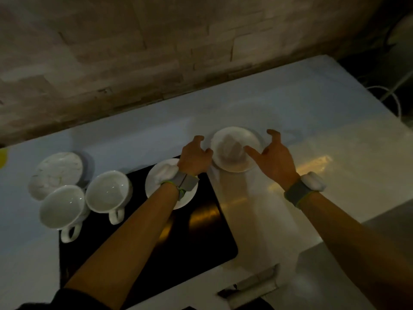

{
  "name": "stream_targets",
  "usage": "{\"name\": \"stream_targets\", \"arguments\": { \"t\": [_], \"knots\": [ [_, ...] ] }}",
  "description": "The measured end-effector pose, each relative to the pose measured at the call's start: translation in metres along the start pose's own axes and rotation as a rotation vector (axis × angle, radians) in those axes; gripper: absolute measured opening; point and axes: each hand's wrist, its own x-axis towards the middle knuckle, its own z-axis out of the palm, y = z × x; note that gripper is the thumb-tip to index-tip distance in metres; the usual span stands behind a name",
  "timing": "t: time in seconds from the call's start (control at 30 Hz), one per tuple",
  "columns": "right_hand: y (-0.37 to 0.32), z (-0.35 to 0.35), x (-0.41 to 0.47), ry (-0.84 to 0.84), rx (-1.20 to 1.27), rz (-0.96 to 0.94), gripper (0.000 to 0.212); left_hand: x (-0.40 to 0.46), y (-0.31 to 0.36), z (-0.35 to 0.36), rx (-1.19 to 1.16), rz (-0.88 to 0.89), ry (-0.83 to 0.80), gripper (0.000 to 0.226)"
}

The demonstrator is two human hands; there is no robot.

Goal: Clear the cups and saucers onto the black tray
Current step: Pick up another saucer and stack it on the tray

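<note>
Reference landmark: the black tray. Left of the tray, off its edge, a marbled saucer lies flat on the counter. At the tray's left border stand two white cups, the left cup and the right cup, both upright with handles toward the viewer; whether the left cup rests fully on the tray cannot be determined. On the tray's far edge sits a white saucer, partly covered by the left wrist. Beyond the tray's far right corner, on the counter, lies the remaining saucer. The left hand and right hand flank it, fingers spread, not visibly closed on it. Glazed ceramic is likely rigid, slick and breakable; grip opposite rim edges, fingertips under the lip.
</note>
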Motion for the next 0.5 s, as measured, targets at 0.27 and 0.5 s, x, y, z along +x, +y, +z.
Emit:
{"name": "stream_targets", "arguments": {
  "t": [0.27, 0.5],
  "knots": [
    [0.02, 0.012, 0.01, -0.135, 0.062, 0.207, 0.073, 0.023, 0.012, 0.028, 0.117, -0.087, -0.046, 0.049],
    [0.028, 0.021, 0.017, -0.165, 0.193, 0.246, 0.043, 0.028, 0.009, 0.038, 0.047, -0.146, 0.006, 0.044]
  ]
}}
